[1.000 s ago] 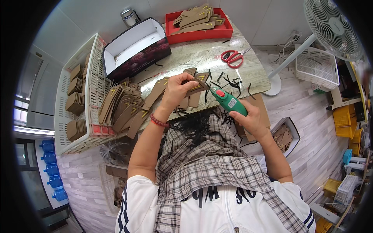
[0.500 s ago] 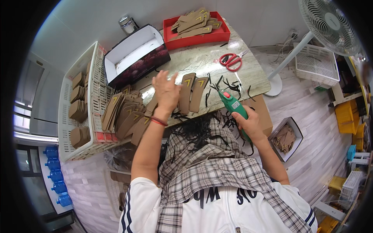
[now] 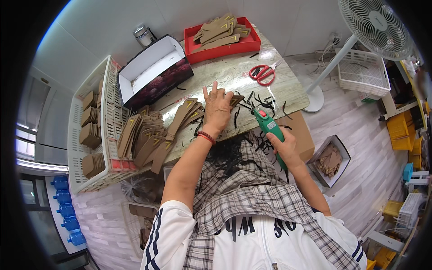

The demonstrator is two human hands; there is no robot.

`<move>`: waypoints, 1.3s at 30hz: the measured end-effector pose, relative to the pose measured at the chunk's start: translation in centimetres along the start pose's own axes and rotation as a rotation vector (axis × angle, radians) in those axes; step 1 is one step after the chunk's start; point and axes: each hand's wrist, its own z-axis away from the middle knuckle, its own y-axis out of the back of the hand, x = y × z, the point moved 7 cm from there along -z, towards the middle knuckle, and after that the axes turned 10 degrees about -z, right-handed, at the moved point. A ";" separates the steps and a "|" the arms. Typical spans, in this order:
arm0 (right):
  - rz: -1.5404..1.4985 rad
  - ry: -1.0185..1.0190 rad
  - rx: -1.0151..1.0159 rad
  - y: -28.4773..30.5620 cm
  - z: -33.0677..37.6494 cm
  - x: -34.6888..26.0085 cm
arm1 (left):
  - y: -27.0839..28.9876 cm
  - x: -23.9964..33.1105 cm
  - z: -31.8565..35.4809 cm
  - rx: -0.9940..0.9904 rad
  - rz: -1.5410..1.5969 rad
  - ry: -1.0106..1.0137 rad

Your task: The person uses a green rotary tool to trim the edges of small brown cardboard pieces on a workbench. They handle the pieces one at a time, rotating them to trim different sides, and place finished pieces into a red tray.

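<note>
My left hand (image 3: 218,108) is over the table with its fingers spread. A tan flat piece with a yellow angle mark (image 3: 236,100) shows partly from under its right side; the rest is hidden by the hand. Just left of it, more tan pieces (image 3: 185,113) lie overlapped, beside a larger fanned heap (image 3: 143,135). My right hand (image 3: 285,146) is closed around a green handheld power tool with a red button (image 3: 268,123). The tool's tip points at black strip scraps (image 3: 263,100) strewn on the table.
Red-handled scissors (image 3: 263,74) lie further back on the table (image 3: 225,69). Behind are a red tray (image 3: 222,53) of tan pieces and an open dark box (image 3: 155,74). A white crate (image 3: 108,121) stands left; a fan (image 3: 346,45) stands right. Black scraps (image 3: 229,157) cover my apron.
My left hand has moved right, over where two tan pieces lay apart. Overlapped tan pieces now show to its left. My right hand still holds the green tool in about the same place.
</note>
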 end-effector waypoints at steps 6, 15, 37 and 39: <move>0.026 -0.001 0.039 -0.5 0.1 -0.9 | 0.3 -2.2 1.5 0.133 0.734 0.456; -0.060 -0.014 -0.013 -3.2 0.4 -2.3 | -0.5 -1.7 3.3 0.151 1.661 0.966; 0.037 0.094 0.012 -3.1 -0.6 -2.5 | -1.4 2.7 4.9 0.025 1.798 1.002; 0.037 0.081 0.003 -3.0 -0.7 -2.7 | -1.1 2.7 5.0 0.022 1.773 0.962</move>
